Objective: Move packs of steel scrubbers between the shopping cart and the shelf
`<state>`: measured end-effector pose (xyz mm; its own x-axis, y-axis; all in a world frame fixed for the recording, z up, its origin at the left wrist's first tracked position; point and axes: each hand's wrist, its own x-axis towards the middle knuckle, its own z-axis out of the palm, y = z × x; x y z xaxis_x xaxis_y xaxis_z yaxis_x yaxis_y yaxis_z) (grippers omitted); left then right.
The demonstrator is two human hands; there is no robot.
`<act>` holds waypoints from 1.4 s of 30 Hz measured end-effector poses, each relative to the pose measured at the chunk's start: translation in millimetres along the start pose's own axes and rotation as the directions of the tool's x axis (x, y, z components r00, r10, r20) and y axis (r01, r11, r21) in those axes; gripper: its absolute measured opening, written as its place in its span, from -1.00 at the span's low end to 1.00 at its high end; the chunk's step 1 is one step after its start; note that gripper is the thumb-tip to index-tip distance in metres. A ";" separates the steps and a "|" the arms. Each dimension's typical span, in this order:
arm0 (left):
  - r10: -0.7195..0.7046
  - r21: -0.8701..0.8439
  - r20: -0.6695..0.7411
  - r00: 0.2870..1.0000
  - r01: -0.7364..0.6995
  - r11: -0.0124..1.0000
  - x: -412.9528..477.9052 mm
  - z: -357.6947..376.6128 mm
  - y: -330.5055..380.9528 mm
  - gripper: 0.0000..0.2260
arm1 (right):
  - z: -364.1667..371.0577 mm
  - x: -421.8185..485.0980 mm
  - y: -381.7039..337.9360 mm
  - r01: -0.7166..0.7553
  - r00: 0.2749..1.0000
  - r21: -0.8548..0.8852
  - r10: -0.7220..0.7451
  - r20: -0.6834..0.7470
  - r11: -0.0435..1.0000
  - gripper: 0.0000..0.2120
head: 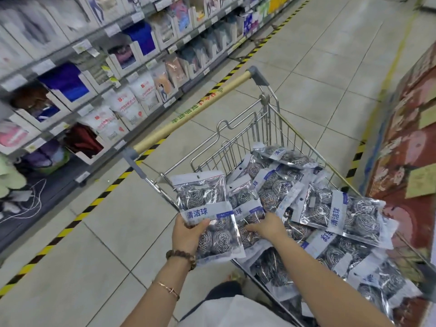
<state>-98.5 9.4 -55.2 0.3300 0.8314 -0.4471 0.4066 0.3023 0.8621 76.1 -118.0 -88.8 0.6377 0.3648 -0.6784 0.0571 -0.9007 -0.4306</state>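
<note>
My left hand grips a clear pack of steel scrubbers by its lower left side and holds it upright at the cart's near left corner. My right hand reaches into the shopping cart, its fingers curled on a second pack that lies just behind the first. Several more scrubber packs fill the cart's basket, one large pack lying on top at the right. The shelf runs along the left.
The shelf on the left holds boxed and bagged goods with price tags on its edges. Yellow-black hazard tape marks the floor along its base. A red display unit stands close on the cart's right. Tiled aisle floor stretches ahead.
</note>
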 end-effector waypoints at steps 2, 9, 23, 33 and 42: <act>-0.019 0.013 0.023 1.000 0.019 1.000 2.3 3.3 -1.7 -0.66 | -6.0 -6.2 6.3 -0.026 0.999 0.092 0.030 -0.045 0.995 -0.35; -0.003 0.059 0.182 0.983 -0.008 0.998 4.3 32.8 10.9 -0.68 | -38.3 -41.0 43.8 0.090 0.971 0.575 0.057 -0.232 0.813 -0.11; 0.072 0.250 0.749 0.658 -0.382 0.890 -56.4 171.2 39.1 -0.87 | -47.2 -155.8 173.9 0.112 0.592 0.866 0.667 -0.453 0.488 -0.39; -0.010 0.185 0.964 0.266 -0.641 0.745 -128.7 211.5 7.3 -0.84 | 17.2 -231.6 225.4 0.120 0.239 0.936 0.905 -0.351 0.331 -0.76; -0.227 0.190 0.973 0.045 -0.716 0.672 -190.2 224.7 -36.5 -0.73 | 77.8 -294.6 238.7 0.250 0.030 0.950 0.979 -0.203 0.189 -0.72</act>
<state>15.4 -264.5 -55.1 0.7514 -0.4848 -0.4476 0.1989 -0.4805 0.8542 -157.8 -422.1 -38.1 0.2307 -0.9185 -0.3210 -0.5595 0.1447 -0.8161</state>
